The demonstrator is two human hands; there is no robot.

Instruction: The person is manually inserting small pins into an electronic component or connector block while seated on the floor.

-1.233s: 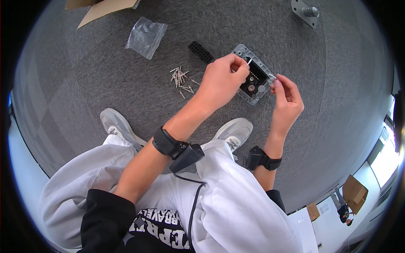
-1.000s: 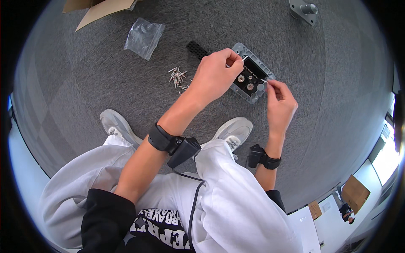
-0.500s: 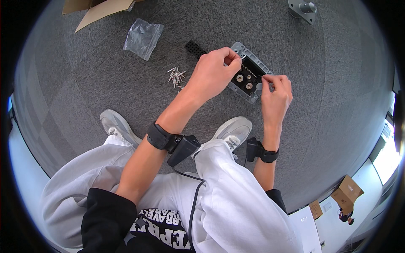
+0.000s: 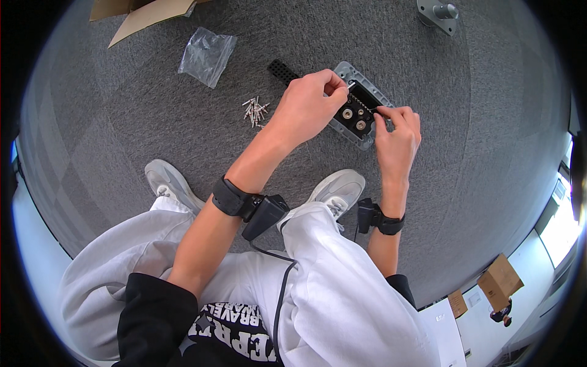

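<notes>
We were down on a grey carpeted floor [image 4: 153, 122] that filled pretty much the whole view, with our pale trainers and light trousers at the bottom. The thing we were working on was a grey metal plate with a black inset [image 4: 361, 107], lying flat on the carpet just ahead of our feet, with a couple of round silver fittings showing in the black part. Our left hand [image 4: 309, 107] was at the plate's upper left edge, thumb and forefinger pinched together on one end of a thin chain-like strand [image 4: 362, 104] that ran across the black inset. Our right hand [image 4: 397, 137] was at the plate's right side, fingertips also pinched shut on the other end of that strand, so it was stretched between the two hands. Honestly the strand was so small we couldn't tell what it was made of. Just left of the left hand sat a little pile of silver screws [image 4: 255, 112], near but not touching it, and a black perforated strip [image 4: 282, 71] poked out from behind the hand. Further up left lay a crumpled clear plastic bag [image 4: 208, 55] and a piece of cardboard [image 4: 153, 13], and a grey metal bracket [image 4: 439, 13] sat well apart at the top right.
</notes>
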